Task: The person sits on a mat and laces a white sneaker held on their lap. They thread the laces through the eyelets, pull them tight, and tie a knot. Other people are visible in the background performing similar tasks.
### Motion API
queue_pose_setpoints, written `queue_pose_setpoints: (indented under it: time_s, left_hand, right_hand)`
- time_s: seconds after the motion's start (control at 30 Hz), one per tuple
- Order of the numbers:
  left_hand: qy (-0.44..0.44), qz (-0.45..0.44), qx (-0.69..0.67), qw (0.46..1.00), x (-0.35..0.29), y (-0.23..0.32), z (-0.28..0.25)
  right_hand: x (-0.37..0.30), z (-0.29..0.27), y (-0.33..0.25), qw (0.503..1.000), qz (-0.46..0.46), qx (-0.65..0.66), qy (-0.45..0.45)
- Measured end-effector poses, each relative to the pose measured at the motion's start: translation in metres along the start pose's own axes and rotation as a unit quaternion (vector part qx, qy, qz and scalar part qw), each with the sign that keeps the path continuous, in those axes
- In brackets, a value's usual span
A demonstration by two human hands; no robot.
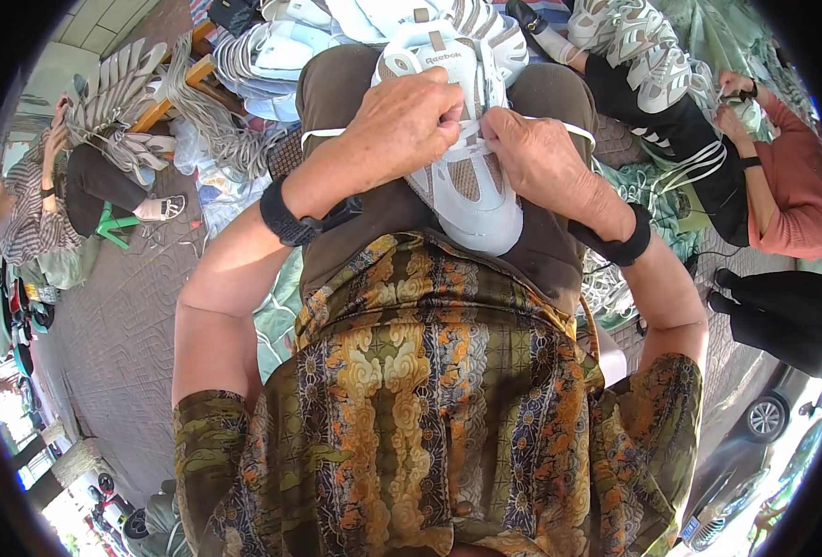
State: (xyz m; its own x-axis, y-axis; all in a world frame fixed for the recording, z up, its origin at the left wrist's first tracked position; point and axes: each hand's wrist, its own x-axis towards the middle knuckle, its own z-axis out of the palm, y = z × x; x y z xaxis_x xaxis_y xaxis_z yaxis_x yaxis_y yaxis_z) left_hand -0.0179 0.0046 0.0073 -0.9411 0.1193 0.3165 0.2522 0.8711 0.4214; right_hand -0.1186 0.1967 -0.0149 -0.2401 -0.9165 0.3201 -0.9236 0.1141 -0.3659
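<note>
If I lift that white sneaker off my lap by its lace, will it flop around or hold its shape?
The white sneaker would probably hold its shape: its moulded sole looks firm. The lace looks thin and limp, so the shoe may dangle and swing. Mesh panels suggest it's fairly light.

Shoe (467,176) on lap, between left hand (402,121) and right hand (532,153); shoe pile (290,46) far; co-worker (782,176) right.

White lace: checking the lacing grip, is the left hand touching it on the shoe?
Touching. In the head view, the left hand pinches the white lace against the white shoe, no gap showing.
</note>
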Motion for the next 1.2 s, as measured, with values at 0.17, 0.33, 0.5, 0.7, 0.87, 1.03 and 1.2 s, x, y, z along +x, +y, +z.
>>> queue_pose_setpoints:
  time_s: [0.17, 0.33, 0.5, 0.7, 0.87, 1.03, 1.2]
  left_hand:
    - [-0.013, 0.010, -0.003, 1.000, -0.007, 0.003, -0.001]
    - [-0.063, -0.013, -0.004, 0.998, -0.009, 0.004, -0.010]
    - [-0.010, -0.008, -0.048, 0.999, -0.010, 0.000, -0.003]
    - [0.002, -0.003, -0.028, 1.000, -0.008, 0.006, -0.007]
    - [-0.017, -0.016, 0.017, 1.000, -0.011, 0.021, -0.014]
    - [-0.022, -0.016, 0.073, 0.997, -0.017, 0.021, -0.024]
    - [-0.015, -0.041, -0.028, 0.999, -0.032, -0.007, -0.024]
  right_hand:
    - [-0.005, -0.009, -0.022, 0.993, 0.050, 0.101, -0.021]
    - [-0.004, -0.010, -0.036, 0.995, 0.068, 0.059, -0.041]
    - [0.006, -0.016, -0.010, 0.983, 0.061, 0.175, 0.019]
    - [-0.010, -0.009, 0.018, 0.946, 0.170, 0.266, 0.067]
    - [-0.012, 0.000, 0.004, 0.961, 0.168, 0.204, 0.079]
    - [-0.011, 0.006, 0.004, 0.984, 0.088, 0.092, 0.126]
    - [-0.015, 0.005, 0.003, 0.986, 0.120, 0.058, 0.100]
